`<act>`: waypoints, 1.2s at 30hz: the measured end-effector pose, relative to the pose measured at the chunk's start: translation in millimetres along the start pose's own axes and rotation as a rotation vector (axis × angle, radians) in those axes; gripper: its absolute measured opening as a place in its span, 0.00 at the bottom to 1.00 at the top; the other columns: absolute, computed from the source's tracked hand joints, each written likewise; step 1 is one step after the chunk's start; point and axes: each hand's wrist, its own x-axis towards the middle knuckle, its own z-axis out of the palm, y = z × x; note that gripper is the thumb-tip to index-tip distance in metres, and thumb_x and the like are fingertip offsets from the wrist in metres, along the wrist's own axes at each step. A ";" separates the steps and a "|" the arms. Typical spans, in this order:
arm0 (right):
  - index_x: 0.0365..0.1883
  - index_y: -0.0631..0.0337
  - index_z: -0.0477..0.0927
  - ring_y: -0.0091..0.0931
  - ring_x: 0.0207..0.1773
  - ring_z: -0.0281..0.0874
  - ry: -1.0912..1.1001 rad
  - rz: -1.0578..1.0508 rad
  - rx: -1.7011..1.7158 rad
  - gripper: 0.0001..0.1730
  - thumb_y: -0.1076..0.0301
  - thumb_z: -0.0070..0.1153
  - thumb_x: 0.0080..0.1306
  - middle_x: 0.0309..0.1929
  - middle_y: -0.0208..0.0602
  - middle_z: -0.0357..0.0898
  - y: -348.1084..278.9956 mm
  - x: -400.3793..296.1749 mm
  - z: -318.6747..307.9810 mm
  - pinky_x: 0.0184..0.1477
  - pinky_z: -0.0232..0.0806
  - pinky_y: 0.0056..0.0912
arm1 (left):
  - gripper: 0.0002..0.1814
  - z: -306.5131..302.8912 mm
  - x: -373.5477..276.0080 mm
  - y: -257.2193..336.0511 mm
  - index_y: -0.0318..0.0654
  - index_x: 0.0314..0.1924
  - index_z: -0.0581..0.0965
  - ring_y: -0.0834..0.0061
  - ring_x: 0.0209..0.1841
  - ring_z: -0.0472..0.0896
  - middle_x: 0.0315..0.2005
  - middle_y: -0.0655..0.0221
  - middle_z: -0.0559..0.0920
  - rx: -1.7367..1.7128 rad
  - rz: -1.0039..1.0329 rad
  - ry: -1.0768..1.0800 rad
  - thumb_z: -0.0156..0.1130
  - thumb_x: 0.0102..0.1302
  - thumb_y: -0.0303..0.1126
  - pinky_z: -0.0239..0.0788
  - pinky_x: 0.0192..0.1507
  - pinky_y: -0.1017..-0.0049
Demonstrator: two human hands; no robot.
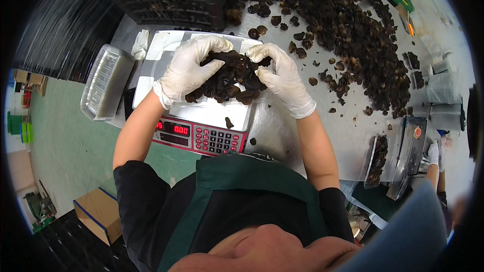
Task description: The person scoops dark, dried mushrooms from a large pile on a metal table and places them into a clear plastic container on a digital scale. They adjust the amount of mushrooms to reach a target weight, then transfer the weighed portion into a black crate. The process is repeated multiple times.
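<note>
A heap of dark wood ear mushrooms point(232, 79) lies over the platform of an electronic weighing scale point(211, 115), seemingly in a clear plastic tray mostly hidden beneath it. My left hand point(191, 68), in a white glove, curls its thumb and fingers around the heap's left side. On the right side my right hand point(283, 75), gloved too, holds a dark mushroom piece between thumb and fingers. One loose mushroom scrap point(229, 122) rests near the front of the platform. Below it sit the scale's lit red display and keypad point(217, 139).
Stacked clear trays point(107, 83) stand left of the scale. A black plastic crate point(162, 0) is behind it. Loose mushrooms point(340, 34) spread across the metal table point(280, 132). At right lies a filled tray point(377, 160); beyond it are another person's gloved hands point(433, 153).
</note>
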 end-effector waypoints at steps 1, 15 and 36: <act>0.41 0.62 0.78 0.36 0.54 0.81 -0.004 0.001 -0.012 0.12 0.80 0.56 0.58 0.46 0.38 0.84 -1.6 0.2 -0.7 0.63 0.71 0.38 | 0.22 -2.2 -3.4 -1.8 0.33 0.58 0.81 0.72 0.57 0.83 0.53 0.65 0.86 -0.103 -0.008 0.022 0.70 0.64 0.16 0.73 0.65 0.71; 0.33 0.57 0.88 0.37 0.45 0.80 -0.094 -0.233 -0.593 0.04 0.69 0.64 0.61 0.38 0.37 0.81 -23.2 18.6 10.0 0.51 0.75 0.38 | 0.27 -18.6 -30.7 -11.8 0.32 0.67 0.76 0.75 0.59 0.83 0.55 0.64 0.86 -0.232 -0.096 0.093 0.59 0.67 0.13 0.72 0.66 0.70; 0.30 0.56 0.86 0.35 0.44 0.80 0.046 -0.100 -0.358 0.04 0.69 0.70 0.61 0.35 0.31 0.86 -28.5 27.1 6.4 0.53 0.71 0.39 | 0.16 -9.8 -23.2 -14.1 0.32 0.58 0.83 0.81 0.50 0.84 0.49 0.68 0.89 -0.456 -0.093 0.082 0.65 0.72 0.20 0.77 0.58 0.76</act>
